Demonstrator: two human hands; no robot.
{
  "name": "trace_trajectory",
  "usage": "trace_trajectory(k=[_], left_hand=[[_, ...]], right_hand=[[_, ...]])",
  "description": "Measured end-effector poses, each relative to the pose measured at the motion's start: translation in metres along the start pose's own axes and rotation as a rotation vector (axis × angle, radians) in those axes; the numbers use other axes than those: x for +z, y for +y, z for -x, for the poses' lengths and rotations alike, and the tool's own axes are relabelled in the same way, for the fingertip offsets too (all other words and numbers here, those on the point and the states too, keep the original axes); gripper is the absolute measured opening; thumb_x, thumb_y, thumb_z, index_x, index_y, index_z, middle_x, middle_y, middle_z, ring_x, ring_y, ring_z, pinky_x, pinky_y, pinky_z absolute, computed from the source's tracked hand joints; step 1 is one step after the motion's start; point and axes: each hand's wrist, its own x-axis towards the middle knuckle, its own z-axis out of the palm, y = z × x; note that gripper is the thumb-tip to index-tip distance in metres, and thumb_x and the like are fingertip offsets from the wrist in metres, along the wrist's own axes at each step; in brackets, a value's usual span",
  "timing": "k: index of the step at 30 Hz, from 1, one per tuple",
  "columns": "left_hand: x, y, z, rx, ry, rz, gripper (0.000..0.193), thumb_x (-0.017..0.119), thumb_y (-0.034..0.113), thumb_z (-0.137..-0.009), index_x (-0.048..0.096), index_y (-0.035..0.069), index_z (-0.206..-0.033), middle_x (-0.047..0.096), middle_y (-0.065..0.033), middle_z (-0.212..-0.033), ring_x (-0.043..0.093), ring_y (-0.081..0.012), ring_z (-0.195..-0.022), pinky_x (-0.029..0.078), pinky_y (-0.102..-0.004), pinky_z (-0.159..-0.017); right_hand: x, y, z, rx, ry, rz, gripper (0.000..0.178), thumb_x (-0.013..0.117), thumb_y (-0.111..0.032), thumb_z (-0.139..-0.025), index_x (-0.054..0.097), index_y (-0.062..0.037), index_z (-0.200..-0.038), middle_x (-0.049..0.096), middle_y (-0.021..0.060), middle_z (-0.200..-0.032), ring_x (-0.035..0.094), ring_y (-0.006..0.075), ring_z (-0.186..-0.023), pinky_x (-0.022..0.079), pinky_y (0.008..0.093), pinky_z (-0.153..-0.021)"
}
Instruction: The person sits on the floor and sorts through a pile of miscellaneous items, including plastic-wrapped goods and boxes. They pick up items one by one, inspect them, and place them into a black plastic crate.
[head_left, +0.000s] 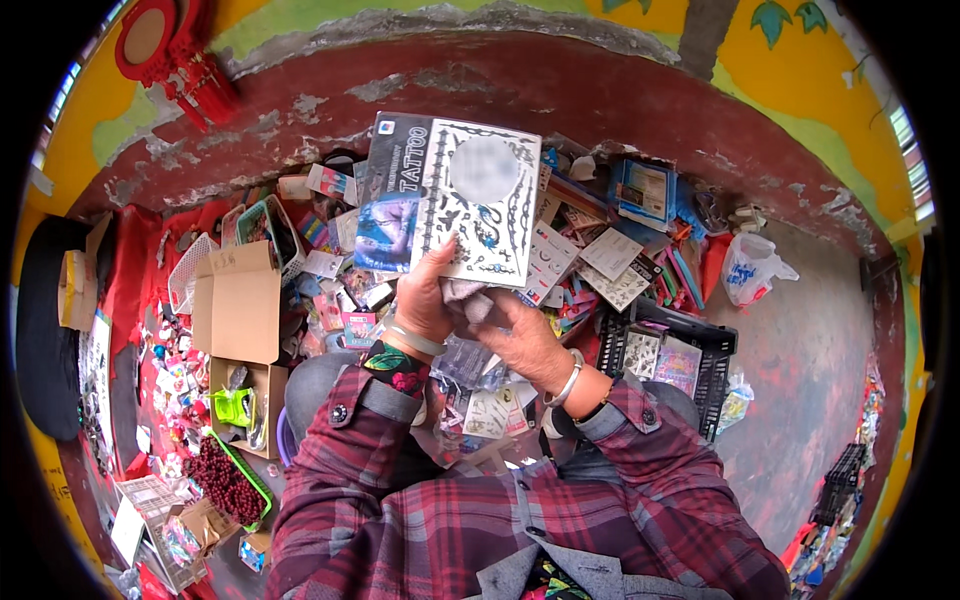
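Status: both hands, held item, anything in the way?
Left hand gripping patterned sheet, printed face showing. Right hand holding greyish cloth at its lower edge. Left thumb covers a little; loose packets behind.

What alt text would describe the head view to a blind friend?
A person in a plaid shirt holds a flat patterned sheet in the left hand, the right hand touching a grayish cloth under its lower edge. Around lie heaped packets, an open cardboard box and a black crate.

Grey floor (800, 370) — black crate (719, 365), white bag (753, 272)
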Motion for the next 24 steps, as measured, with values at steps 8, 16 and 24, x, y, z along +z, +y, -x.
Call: trace_trajectory(k=[8,16,24], left_hand=[[-0.040,0.003,-0.014,0.505,-0.021,-0.980,0.035,0.045,0.013,-0.088,0.048,-0.006,-0.118,0.055,-0.0127,-0.118,0.053,-0.0201,-0.108,0.041,-0.0335,-0.095],[-0.009,0.006,-0.002,-0.063,-0.079,-0.089,0.038,0.052,0.004,-0.077,0.052,-0.009,-0.113,0.062,-0.0166,-0.103,0.062,-0.0278,-0.092,0.048,-0.0395,-0.087],[-0.008,-0.001,0.004,-0.179,-0.133,-0.109,0.045,0.050,-0.002,-0.070,0.050,-0.009,-0.114,0.059,-0.0187,-0.108,0.059,-0.0293,-0.099,0.044,-0.0412,-0.091]], right_hand=[[-0.058,-0.058,0.009,0.146,-0.506,0.151,0.023,0.055,-0.017,-0.083,0.061,0.0014,-0.097,0.061,0.0031,-0.087,0.056,0.0110,-0.076,0.043,0.0232,-0.071],[-0.081,-0.054,0.012,-0.038,0.024,-0.861,0.052,0.044,-0.045,-0.087,0.052,0.0002,-0.112,0.062,0.0201,-0.086,0.063,0.0260,-0.067,0.054,0.0343,-0.053],[-0.086,-0.076,0.002,-0.196,0.242,-0.580,0.041,0.054,-0.015,-0.087,0.044,-0.0025,-0.125,0.052,0.0074,-0.118,0.052,0.0164,-0.105,0.041,0.0306,-0.092]])
